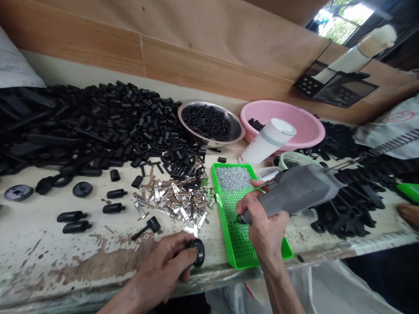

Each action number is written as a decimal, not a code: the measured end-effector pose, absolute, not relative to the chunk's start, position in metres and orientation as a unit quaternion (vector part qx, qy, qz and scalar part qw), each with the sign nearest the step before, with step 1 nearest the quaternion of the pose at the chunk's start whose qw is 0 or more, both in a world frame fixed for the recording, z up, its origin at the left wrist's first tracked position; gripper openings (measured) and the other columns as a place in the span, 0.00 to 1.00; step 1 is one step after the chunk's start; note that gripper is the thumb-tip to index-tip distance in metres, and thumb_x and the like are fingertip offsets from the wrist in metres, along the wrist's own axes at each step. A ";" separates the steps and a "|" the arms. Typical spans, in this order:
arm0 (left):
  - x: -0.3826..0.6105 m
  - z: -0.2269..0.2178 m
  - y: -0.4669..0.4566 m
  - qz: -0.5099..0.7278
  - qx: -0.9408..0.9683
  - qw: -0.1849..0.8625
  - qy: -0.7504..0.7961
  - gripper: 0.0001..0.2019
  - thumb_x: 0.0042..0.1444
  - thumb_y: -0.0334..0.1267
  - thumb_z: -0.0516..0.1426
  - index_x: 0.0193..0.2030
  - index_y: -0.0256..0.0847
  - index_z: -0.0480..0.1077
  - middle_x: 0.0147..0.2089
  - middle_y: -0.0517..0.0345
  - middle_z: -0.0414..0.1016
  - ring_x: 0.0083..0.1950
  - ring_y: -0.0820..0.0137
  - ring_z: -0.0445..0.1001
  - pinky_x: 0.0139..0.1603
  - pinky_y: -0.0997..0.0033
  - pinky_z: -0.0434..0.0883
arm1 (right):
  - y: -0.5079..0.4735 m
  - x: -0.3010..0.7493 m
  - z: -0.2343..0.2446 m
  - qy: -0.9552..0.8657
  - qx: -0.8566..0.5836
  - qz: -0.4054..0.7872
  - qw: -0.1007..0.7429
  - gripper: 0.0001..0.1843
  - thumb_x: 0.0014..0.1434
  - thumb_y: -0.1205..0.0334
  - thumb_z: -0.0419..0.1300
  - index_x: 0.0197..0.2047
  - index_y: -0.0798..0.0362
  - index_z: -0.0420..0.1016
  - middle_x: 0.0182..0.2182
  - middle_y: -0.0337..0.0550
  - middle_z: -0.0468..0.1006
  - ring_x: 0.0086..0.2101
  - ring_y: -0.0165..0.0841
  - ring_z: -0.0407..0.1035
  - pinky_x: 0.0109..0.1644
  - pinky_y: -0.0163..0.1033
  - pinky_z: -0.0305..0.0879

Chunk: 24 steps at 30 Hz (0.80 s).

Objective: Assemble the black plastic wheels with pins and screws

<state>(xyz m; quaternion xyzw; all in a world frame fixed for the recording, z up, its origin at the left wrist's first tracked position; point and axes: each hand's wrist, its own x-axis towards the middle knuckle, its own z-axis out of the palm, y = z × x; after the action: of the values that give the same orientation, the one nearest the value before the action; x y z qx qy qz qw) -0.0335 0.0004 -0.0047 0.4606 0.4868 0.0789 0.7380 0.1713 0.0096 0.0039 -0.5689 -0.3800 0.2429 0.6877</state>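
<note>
My left hand point(163, 266) is closed on a round black plastic part point(198, 253) near the table's front edge, thumb pressed against it. In my right hand point(266, 226) is a grey power screwdriver point(294, 192), gripped near its front end, its tip pointing left. The screwdriver hangs over a green perforated tray point(229, 235), which holds many small silver screws point(233, 176) at its far end. Flat metal strips point(176, 196) lie heaped left of the tray. A black part with a thin stem point(147, 226) rests just beyond my left hand.
Black cylindrical parts point(124, 117) are piled at the back left. Behind the tray stand a steel bowl point(183, 126) of black pieces, a pink basin point(304, 117) and a tilted white bottle point(266, 141). More black parts point(347, 213) lie at right. A coiled cord point(393, 144) runs from the screwdriver.
</note>
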 end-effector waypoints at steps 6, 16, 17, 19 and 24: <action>-0.033 -0.006 0.002 0.071 0.473 0.737 0.477 0.19 0.56 0.54 0.53 0.43 0.39 0.69 0.23 0.67 0.66 0.14 0.82 0.53 0.14 0.81 0.52 | 0.009 0.170 0.004 -0.386 -0.572 0.234 0.684 0.20 0.52 0.62 0.66 0.48 0.56 0.69 0.21 0.31 0.70 0.20 0.28 0.67 0.27 0.38 0.62; -0.033 -0.006 0.001 0.084 0.460 0.747 0.472 0.20 0.56 0.53 0.53 0.45 0.38 0.67 0.23 0.67 0.67 0.14 0.82 0.52 0.13 0.81 0.50 | 0.008 0.168 0.014 -0.384 -0.565 0.227 0.694 0.14 0.52 0.61 0.67 0.42 0.56 0.72 0.20 0.31 0.70 0.19 0.28 0.67 0.27 0.38 0.63; -0.033 -0.005 0.001 0.086 0.456 0.749 0.473 0.20 0.56 0.52 0.53 0.45 0.38 0.67 0.23 0.66 0.67 0.14 0.82 0.52 0.13 0.81 0.50 | 0.007 0.166 0.021 -0.383 -0.558 0.224 0.702 0.14 0.53 0.62 0.67 0.42 0.55 0.72 0.20 0.31 0.70 0.19 0.28 0.66 0.27 0.38 0.63; -0.032 -0.002 0.001 0.087 0.448 0.750 0.479 0.19 0.56 0.50 0.53 0.45 0.37 0.67 0.22 0.66 0.67 0.13 0.82 0.52 0.13 0.81 0.49 | 0.003 0.159 0.036 -0.377 -0.530 0.226 0.725 0.14 0.53 0.64 0.66 0.44 0.53 0.71 0.19 0.30 0.70 0.18 0.28 0.65 0.25 0.37 0.62; -0.029 0.006 0.001 0.095 0.431 0.744 0.502 0.16 0.56 0.46 0.53 0.45 0.37 0.69 0.20 0.67 0.64 0.14 0.81 0.52 0.13 0.81 0.49 | -0.016 0.122 0.057 -0.354 -0.461 0.333 0.742 0.13 0.55 0.62 0.63 0.45 0.50 0.70 0.17 0.29 0.67 0.16 0.27 0.61 0.21 0.35 0.60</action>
<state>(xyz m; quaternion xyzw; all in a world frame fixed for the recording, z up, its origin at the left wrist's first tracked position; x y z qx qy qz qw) -0.0285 0.0013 0.0056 0.4308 0.5024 0.0954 0.7436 0.1221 -0.0161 0.0574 -0.4612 -0.3538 0.3332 0.7423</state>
